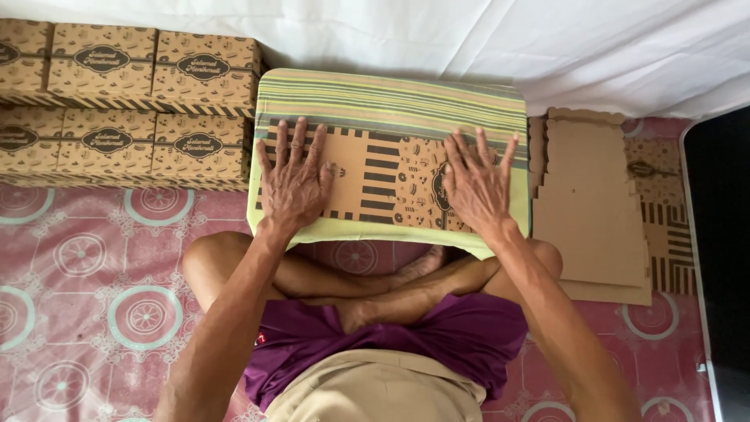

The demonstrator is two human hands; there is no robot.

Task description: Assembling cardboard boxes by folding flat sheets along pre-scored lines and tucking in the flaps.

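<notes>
Left hand [293, 180]: flat, fingers spread wide, palm down on left part of the flat printed cardboard blank [383, 184]; nothing gripped, only pressing.
Right hand [476, 187]: likewise open and splayed, palm down on right part of same blank; no grasp.
Cardboard blank: lying flat, printed side up, brown with black stripes and small drawings; pinned under both palms, probably to hold it flat and steady.
Support: striped green-yellow cushion [391, 98] serving as work surface, resting just ahead of crossed legs, raised off floor for reach.
Right side: stack of unfolded blanks [590, 211], plain side up, just beside cushion, within right arm's reach.
Left side: folded brown boxes [129, 105] in stacked rows, touching cushion's left edge, against white cloth [469, 39].
Floor: pink patterned mat [86, 266] beneath everything.
</notes>
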